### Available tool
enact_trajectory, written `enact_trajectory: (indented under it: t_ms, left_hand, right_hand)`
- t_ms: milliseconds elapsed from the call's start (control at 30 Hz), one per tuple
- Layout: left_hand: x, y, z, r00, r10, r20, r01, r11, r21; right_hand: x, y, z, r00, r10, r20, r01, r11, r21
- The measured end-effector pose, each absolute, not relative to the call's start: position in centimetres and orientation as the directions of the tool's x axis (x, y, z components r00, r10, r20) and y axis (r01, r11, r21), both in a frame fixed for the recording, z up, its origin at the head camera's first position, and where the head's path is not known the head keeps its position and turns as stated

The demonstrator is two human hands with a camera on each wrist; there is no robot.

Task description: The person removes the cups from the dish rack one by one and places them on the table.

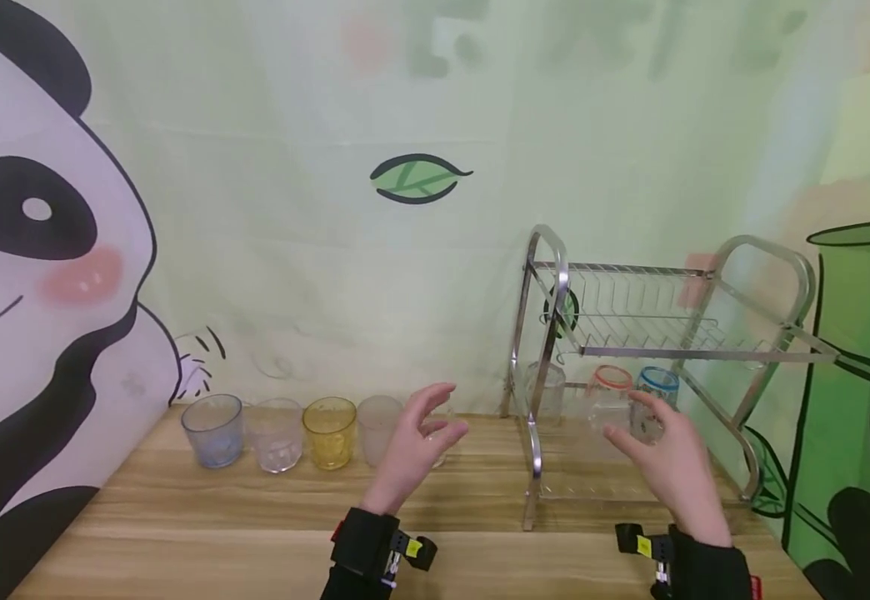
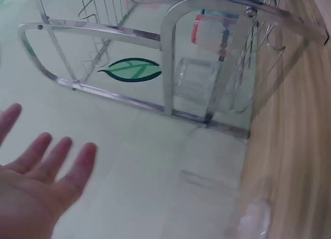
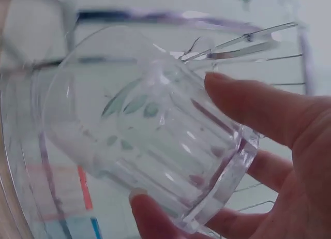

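My right hand (image 1: 671,467) grips a clear glass (image 3: 155,130) by its thick base, thumb on one side and fingers on the other. In the right wrist view the glass tilts, its mouth toward the upper left. In the head view this hand is at the lower level of the metal dish rack (image 1: 705,356), in front of a red-rimmed glass (image 1: 612,379) and a blue-rimmed glass (image 1: 658,383). My left hand (image 1: 417,442) holds nothing, its fingers spread in the left wrist view. Behind it a clear glass (image 2: 256,218) is partly hidden.
Left of my left hand stand a bluish glass (image 1: 213,432), a clear glass (image 1: 276,437), a yellow glass (image 1: 330,433) and a pale glass (image 1: 378,425) in a row on the wooden table (image 1: 240,517). Another clear glass (image 1: 551,392) is behind the rack's left frame. A printed cloth (image 1: 292,208) hangs behind.
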State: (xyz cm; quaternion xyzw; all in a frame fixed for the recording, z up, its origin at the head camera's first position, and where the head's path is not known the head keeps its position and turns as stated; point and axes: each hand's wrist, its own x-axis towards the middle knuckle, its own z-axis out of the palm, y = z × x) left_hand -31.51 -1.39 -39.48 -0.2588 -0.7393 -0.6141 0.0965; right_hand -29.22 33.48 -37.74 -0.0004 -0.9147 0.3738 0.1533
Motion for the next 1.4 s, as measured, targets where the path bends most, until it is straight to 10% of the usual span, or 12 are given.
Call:
enact_trajectory:
  t_ms: [267, 800, 1400]
  left_hand:
    - [-29.3, -1.6, -38.5, -0.852, 0.313, 0.419, 0.451, 0.036, 0.892]
    - [-26.7, 0.0, -36.8, -0.766, 0.509, 0.392, 0.420, -0.064, 0.905]
    - [-25.9, -0.2, -35.9, -0.801, 0.419, 0.427, 0.404, -0.147, 0.903]
  right_hand:
    - [-28.4, 32.4, -38.5, -0.954, 0.164, 0.251, -0.096, 0.624, -0.776]
    - [-22.6, 24.7, -31.9, -0.956, -0.179, 0.234, -0.252, 0.080, -0.965]
    - [-22.9, 21.5, -31.7, -0.949, -0.182, 0.256, -0.267, 0.040, -0.963]
